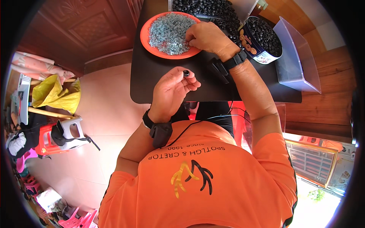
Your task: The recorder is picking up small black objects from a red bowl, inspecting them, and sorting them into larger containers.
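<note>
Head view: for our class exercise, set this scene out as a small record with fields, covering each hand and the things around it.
Left hand: palm showing; grip closed on a small black rounded piece
Right hand: fingertips bent over the right side of an orange round plate; anything held is hidden
Plate contents: small shiny silvery pieces
Right of right hand: dark-blue-and-white round tin filled with small black pieces
Right of tin: clear plastic bin
Surface: dark flat tabletop
</note>
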`<state>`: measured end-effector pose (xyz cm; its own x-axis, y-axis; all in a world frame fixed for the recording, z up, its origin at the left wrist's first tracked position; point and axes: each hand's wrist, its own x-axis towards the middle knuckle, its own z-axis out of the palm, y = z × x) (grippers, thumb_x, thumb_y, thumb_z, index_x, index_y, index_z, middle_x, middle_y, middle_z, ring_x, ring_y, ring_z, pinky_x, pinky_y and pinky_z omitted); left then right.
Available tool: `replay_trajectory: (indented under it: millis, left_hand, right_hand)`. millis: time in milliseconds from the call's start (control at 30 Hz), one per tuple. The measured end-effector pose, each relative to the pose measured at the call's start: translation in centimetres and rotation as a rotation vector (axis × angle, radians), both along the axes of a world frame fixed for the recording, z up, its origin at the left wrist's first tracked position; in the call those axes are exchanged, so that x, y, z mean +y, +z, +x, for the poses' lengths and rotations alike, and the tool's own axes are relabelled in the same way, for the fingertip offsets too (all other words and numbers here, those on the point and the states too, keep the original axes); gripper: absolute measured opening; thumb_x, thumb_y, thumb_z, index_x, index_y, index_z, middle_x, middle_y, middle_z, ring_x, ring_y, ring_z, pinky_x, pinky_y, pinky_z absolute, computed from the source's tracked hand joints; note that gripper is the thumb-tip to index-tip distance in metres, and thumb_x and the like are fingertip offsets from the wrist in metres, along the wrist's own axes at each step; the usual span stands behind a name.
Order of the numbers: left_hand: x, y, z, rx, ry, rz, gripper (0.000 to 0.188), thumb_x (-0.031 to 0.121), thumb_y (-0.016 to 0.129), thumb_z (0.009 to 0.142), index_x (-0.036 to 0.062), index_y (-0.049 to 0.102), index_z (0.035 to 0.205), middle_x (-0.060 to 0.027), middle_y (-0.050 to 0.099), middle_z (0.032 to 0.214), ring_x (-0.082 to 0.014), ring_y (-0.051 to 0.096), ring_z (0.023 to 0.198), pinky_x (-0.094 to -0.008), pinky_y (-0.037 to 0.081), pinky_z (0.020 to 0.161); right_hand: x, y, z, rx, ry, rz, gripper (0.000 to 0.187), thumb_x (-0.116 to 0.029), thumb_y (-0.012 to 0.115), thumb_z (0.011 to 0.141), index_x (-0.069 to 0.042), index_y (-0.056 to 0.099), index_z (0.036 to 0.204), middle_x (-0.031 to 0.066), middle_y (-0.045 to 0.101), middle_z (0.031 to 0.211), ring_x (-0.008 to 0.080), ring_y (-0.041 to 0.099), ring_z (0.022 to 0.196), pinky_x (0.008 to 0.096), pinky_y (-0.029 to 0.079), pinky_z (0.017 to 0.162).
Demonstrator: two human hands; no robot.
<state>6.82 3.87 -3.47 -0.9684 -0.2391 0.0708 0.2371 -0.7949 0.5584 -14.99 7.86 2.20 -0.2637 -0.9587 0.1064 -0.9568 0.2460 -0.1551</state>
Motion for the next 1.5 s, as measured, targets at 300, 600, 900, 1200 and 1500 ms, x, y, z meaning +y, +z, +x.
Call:
replay_trajectory:
  millis: [300,600,900,1200,1500]
  left_hand:
    - [-0.1,0.0,0.1,-0.003,-0.031,0.01,0.024,0.022,0.045,0.096,0.0008,0.057,0.1,-0.0085,0.059,0.095,-0.0243,0.06,0.091,-0.0363,0.044,0.086]
    - [0.0,-0.2,0.0,0.001,-0.016,0.004,0.025,0.021,0.045,0.094,-0.0006,0.056,0.101,-0.0107,0.057,0.097,-0.0268,0.058,0.093,-0.0381,0.044,0.086]
    - [0.1,-0.2,0.1,-0.011,-0.002,-0.024,0.024,0.021,0.045,0.096,0.001,0.055,0.103,-0.0089,0.058,0.099,-0.0257,0.059,0.094,-0.0376,0.044,0.087]
    - [0.7,0.5,-0.1,-0.063,0.045,-0.072,0.02,0.021,0.049,0.096,0.0022,0.055,0.099,-0.0076,0.059,0.095,-0.0216,0.06,0.091,-0.0345,0.044,0.085]
    - [0.7,0.6,0.1,-0.081,0.017,-0.185,0.018,0.019,0.048,0.095,0.0017,0.054,0.098,-0.0066,0.058,0.096,-0.0212,0.059,0.093,-0.0339,0.044,0.087]
  right_hand:
    - [1.4,-0.3,-0.2,-0.014,0.091,-0.299,0.014,-0.015,0.068,0.078,-0.005,0.066,0.088,0.0073,0.066,0.082,0.0248,0.064,0.082,0.0355,0.05,0.073]
    - [2.5,0.5,0.3,-0.798,-0.028,-0.422,0.015,-0.011,0.068,0.085,0.0,0.065,0.095,0.0018,0.066,0.086,0.011,0.061,0.08,0.0232,0.048,0.077]
    - [6.2,4.2,4.1,-0.735,0.143,-0.185,0.016,-0.014,0.058,0.092,0.001,0.062,0.095,0.0037,0.064,0.086,0.0122,0.058,0.083,0.0268,0.046,0.076]
    - [7.1,5.0,6.7,-0.372,0.321,-0.111,0.011,-0.013,0.061,0.083,-0.002,0.06,0.085,0.0124,0.06,0.079,0.0308,0.059,0.077,0.0382,0.046,0.068]
    - [7.3,4.7,7.0,-0.288,0.277,-0.086,0.016,-0.019,0.062,0.083,-0.004,0.059,0.079,0.0123,0.058,0.076,0.0321,0.059,0.077,0.0399,0.045,0.066]
